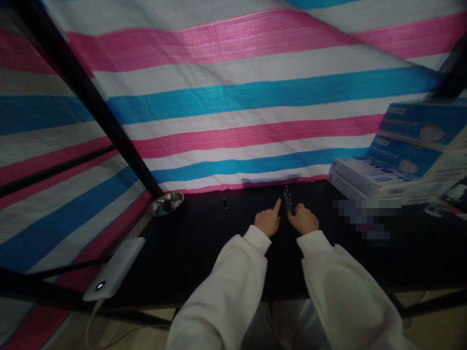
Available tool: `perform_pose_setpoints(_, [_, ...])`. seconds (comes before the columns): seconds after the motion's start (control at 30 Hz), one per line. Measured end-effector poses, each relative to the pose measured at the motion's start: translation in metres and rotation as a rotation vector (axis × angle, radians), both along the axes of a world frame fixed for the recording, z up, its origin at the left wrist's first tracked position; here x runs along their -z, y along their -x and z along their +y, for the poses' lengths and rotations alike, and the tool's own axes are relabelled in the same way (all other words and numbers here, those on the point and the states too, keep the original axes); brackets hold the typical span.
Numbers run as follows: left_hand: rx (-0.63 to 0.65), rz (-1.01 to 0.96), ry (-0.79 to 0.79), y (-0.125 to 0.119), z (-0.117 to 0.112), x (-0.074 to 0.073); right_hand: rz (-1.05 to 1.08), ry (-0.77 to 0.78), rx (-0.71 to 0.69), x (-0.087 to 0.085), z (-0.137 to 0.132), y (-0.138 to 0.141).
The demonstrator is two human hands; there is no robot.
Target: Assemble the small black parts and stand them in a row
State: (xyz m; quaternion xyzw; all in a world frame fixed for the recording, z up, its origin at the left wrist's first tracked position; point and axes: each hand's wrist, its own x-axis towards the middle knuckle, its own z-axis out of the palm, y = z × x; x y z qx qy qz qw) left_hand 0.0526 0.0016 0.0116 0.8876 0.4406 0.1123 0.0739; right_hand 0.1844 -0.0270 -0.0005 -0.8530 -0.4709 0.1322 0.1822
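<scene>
My right hand (304,219) is closed, with thumb and finger on the near end of a narrow, translucent strip with a row of rounded bumps (288,196), which looks like a blister strip. The strip points away from me, over the black table. Just left of it is my left hand (268,222), its index finger stretched forward beside the strip and the other fingers curled. I see nothing in that hand. A small dark cylinder with a pale end (225,203) lies farther left on the table.
A shiny metal dish (167,203) sits at the far left corner of the black table (175,262). A white power bank (115,270) with a cable lies at the left edge. Blue and white boxes (390,177) are stacked at right. Striped sheeting (241,107) hangs behind.
</scene>
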Motion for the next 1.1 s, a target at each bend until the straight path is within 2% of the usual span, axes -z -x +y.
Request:
perform_pose_setpoints(0.17, [-0.06,0.031,-0.007,-0.015,0.004,0.008,-0.037,-0.011,-0.016,0.001,0.001,0.002])
perform_pose_setpoints(0.33, [-0.118,-0.039,-0.033,-0.011,0.005,0.003,-0.055,-0.037,-0.007,0.004,0.002,0.001])
perform_pose_setpoints(0.47, [-0.173,-0.235,-0.054,0.009,0.009,-0.008,-0.06,-0.045,-0.013,0.007,0.004,0.001])
perform_pose_setpoints(0.63, [-0.164,-0.538,-0.055,0.048,0.016,-0.018,-0.054,-0.031,-0.024,0.01,0.005,0.001])
perform_pose_setpoints(0.77, [-0.199,-0.797,0.089,0.072,0.018,-0.006,-0.07,-0.04,-0.026,0.012,0.005,0.001])
perform_pose_setpoints(0.93, [-0.374,-1.085,0.348,0.088,0.022,0.015,-0.075,-0.057,-0.026,0.014,0.007,0.001])
perform_pose_setpoints(1.1, [-0.382,-1.235,0.46,0.09,0.024,0.019,-0.077,-0.052,-0.035,0.014,0.007,0.001])
